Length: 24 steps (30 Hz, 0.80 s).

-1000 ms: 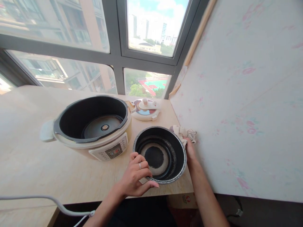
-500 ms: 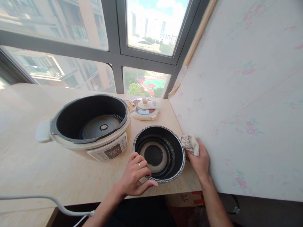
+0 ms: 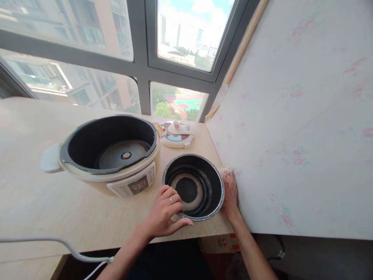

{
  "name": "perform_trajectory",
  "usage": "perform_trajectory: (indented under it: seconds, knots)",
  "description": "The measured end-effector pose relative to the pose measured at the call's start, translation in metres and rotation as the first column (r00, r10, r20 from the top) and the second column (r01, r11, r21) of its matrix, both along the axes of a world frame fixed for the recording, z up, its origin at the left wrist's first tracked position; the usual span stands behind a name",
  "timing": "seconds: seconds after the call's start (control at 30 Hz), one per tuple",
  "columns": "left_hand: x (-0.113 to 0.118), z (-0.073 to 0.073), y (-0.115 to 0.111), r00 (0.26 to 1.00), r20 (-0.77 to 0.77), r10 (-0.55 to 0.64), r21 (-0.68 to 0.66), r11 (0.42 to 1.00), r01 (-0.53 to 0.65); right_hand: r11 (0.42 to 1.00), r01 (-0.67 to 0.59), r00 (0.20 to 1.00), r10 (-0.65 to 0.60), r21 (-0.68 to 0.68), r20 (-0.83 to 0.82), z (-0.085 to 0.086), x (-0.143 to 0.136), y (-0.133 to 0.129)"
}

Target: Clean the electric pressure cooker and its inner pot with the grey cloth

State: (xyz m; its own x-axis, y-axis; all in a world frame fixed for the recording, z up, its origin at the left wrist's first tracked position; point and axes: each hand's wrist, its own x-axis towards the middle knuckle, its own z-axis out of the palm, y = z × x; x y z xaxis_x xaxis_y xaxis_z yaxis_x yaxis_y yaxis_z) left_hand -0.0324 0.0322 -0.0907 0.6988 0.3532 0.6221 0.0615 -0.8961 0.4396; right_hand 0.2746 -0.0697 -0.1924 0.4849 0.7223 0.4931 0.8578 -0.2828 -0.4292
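A black inner pot (image 3: pixel 208 182) with a speckled rim stands on the counter, worn pale in a ring on its bottom. My left hand (image 3: pixel 166 210) grips its near-left rim, fingers over the edge inside and thumb along the outside. At the pot's right side, my right hand (image 3: pixel 231 194) presses a pale cloth (image 3: pixel 225 171) against the outer wall; most of the cloth is hidden behind hand and pot. Left of the pot sits the cream electric pressure cooker (image 3: pixel 116 177), lidless, its dark cavity showing a round heating plate (image 3: pixel 125 155).
The cooker's lid (image 3: pixel 176 136) lies behind the pot by the window. A floral-papered wall (image 3: pixel 291 136) rises close on the right. A white cord (image 3: pixel 64 247) crosses the counter's (image 3: pixel 96 217) front left. Below the edge is a cardboard box (image 3: pixel 218 244).
My right hand has moved left and slightly forward with the cloth, closer in along the pot's outer side. My left hand keeps its hold on the rim.
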Motion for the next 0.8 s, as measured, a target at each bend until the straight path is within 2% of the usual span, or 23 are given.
perform_trajectory:
  seconds: [0.1, 0.17, 0.23, 0.3, 0.37, 0.43, 0.5, 0.57, 0.6, 0.7, 0.8]
  knots:
    - [-0.001, 0.0, -0.001, 1.0, -0.01, 0.009, 0.01, 1.0, -0.009, 0.998, -0.059, 0.998, 0.059, -0.034, -0.014, -0.004, 0.01, -0.002]
    - [-0.005, -0.001, -0.002, 0.999, -0.011, 0.034, 0.008, 0.999, -0.034, 0.992, -0.111, 0.993, 0.108, -0.064, -0.052, 0.0, 0.017, -0.004]
    - [-0.012, -0.001, -0.003, 0.998, -0.022, 0.053, 0.0, 0.999, -0.053, 0.982, -0.15, 0.986, 0.14, -0.112, -0.093, 0.01, 0.02, -0.009]
    - [-0.022, -0.002, -0.004, 0.997, -0.026, 0.078, -0.032, 0.996, -0.078, 0.976, -0.136, 0.987, 0.118, -0.171, -0.113, 0.025, 0.019, -0.017]
    - [-0.031, -0.004, -0.005, 0.988, -0.015, 0.151, -0.126, 0.98, -0.152, 0.974, -0.097, 0.991, 0.075, -0.204, -0.113, 0.044, 0.013, -0.024]
    - [-0.036, -0.009, -0.007, 0.959, -0.013, 0.282, -0.284, 0.919, -0.274, 0.972, -0.107, 0.989, 0.082, -0.208, -0.124, 0.063, 0.005, -0.03]
    - [-0.037, -0.017, -0.01, 0.915, -0.054, 0.399, -0.474, 0.796, -0.375, 0.967, -0.16, 0.977, 0.127, -0.199, -0.169, 0.08, -0.005, -0.033]
    - [-0.034, -0.026, -0.012, 0.889, -0.106, 0.445, -0.634, 0.659, -0.405, 0.963, -0.214, 0.956, 0.172, -0.163, -0.237, 0.093, -0.014, -0.032]
    - [-0.031, -0.031, -0.013, 0.887, -0.118, 0.446, -0.687, 0.608, -0.397, 0.963, -0.234, 0.943, 0.191, -0.133, -0.274, 0.097, -0.017, -0.031]
    - [-0.022, -0.042, -0.013, 0.898, -0.103, 0.428, -0.769, 0.538, -0.345, 0.961, -0.276, 0.881, 0.242, -0.026, -0.407, 0.105, -0.025, -0.024]
    - [-0.015, -0.043, -0.012, 0.908, -0.103, 0.407, -0.825, 0.474, -0.307, 0.958, -0.281, 0.786, 0.26, 0.051, -0.561, 0.103, -0.028, -0.016]
